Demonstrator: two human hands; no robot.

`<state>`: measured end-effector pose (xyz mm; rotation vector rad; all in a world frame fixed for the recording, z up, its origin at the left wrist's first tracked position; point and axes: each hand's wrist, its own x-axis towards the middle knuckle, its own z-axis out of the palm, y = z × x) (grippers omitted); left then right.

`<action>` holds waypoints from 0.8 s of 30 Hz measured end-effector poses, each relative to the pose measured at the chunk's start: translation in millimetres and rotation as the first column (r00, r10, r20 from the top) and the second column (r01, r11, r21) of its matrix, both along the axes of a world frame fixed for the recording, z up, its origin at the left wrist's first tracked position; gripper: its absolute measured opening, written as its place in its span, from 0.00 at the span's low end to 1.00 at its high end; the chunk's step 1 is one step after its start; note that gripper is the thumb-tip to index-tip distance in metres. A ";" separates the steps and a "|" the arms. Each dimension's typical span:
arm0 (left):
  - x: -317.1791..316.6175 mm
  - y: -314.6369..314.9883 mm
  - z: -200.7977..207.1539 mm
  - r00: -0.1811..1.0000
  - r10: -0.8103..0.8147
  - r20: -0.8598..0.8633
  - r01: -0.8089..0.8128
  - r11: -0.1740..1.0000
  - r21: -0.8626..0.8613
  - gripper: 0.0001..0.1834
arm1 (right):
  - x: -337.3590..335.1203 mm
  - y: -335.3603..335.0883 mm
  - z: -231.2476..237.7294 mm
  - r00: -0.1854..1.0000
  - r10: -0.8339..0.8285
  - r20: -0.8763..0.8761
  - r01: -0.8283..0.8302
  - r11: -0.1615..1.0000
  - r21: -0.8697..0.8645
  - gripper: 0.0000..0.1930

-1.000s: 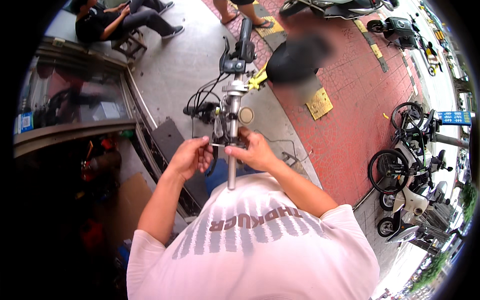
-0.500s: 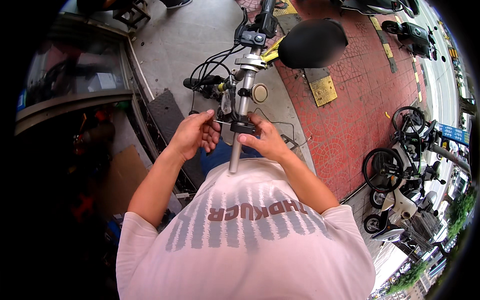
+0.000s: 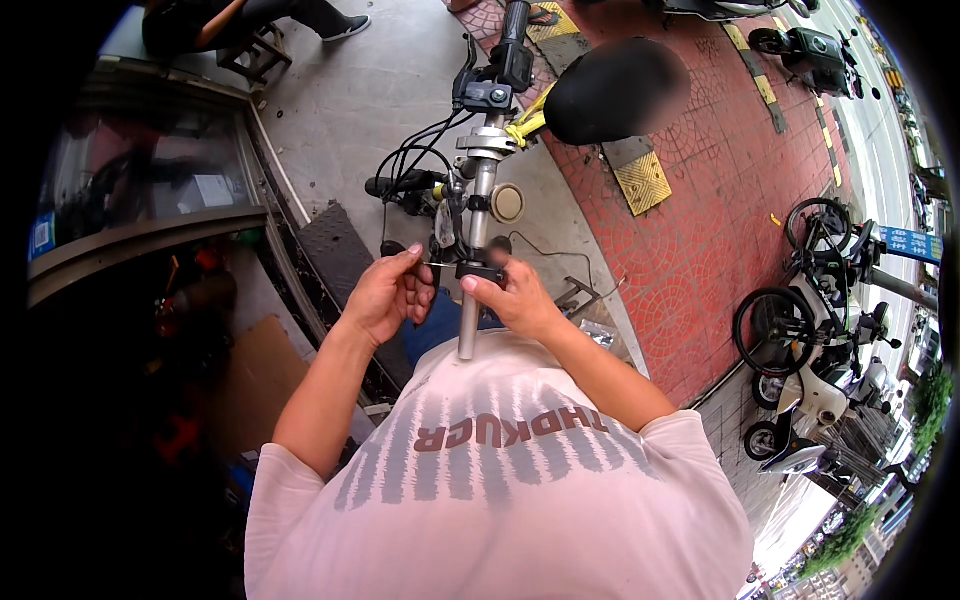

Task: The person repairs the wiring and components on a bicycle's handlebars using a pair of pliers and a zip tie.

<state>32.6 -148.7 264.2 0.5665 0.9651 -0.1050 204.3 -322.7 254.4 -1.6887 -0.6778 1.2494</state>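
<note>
A silver handlebar (image 3: 482, 185) runs toward my shirt, with its bare end closest to me. Around it, near that end, sits a black clamp (image 3: 478, 271). My right hand (image 3: 520, 298) grips this clamp, thumb on the near side and fingers beyond. To its left, my left hand (image 3: 388, 293) pinches a thin metal rod-like tool (image 3: 436, 264) between thumb and forefinger, its tip meeting the clamp; its exact kind is unclear. Farther up the bar are a round cream disc (image 3: 507, 203), a silver collar (image 3: 486, 143) and a black brake lever (image 3: 468, 70). Black cables (image 3: 408, 150) loop leftward.
A black saddle-like pad (image 3: 615, 92) on a yellow frame lies beyond the bar. At left stands a glass-fronted cabinet (image 3: 150, 150). A person (image 3: 245, 22) sits by a wooden stool (image 3: 255, 62). Parked bikes and scooters (image 3: 810, 330) line the right, beyond red paving (image 3: 690, 270).
The handlebar has shifted slightly left and nearer in the view. Both hands keep their hold at the clamp. More of the seated person shows at the upper left.
</note>
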 end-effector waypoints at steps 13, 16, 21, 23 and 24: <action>-1.6 -7.9 -11.6 0.996 0.076 0.051 -0.071 0.993 -0.092 0.21 | 3.7 1.1 -1.2 0.976 -0.051 0.211 0.018 0.988 0.156 0.36; -1.4 -12.9 -14.7 0.995 0.085 0.053 -0.077 0.989 -0.129 0.21 | 7.8 2.3 -7.9 0.956 -0.027 0.292 -0.034 0.979 0.202 0.38; -1.2 -21.7 -19.2 0.986 0.117 0.118 -0.099 0.984 -0.149 0.20 | 12.7 0.0 -0.7 0.922 0.063 0.382 -0.094 0.993 0.064 0.36; -2.0 -24.4 -23.2 0.983 0.136 0.123 -0.112 0.976 -0.186 0.20 | 15.8 -2.0 -2.0 0.900 0.113 0.421 -0.132 0.991 0.016 0.35; -2.4 -25.7 -25.2 0.981 0.146 0.126 -0.118 0.972 -0.204 0.20 | 17.7 -2.7 -2.6 0.887 0.139 0.440 -0.151 0.989 -0.009 0.34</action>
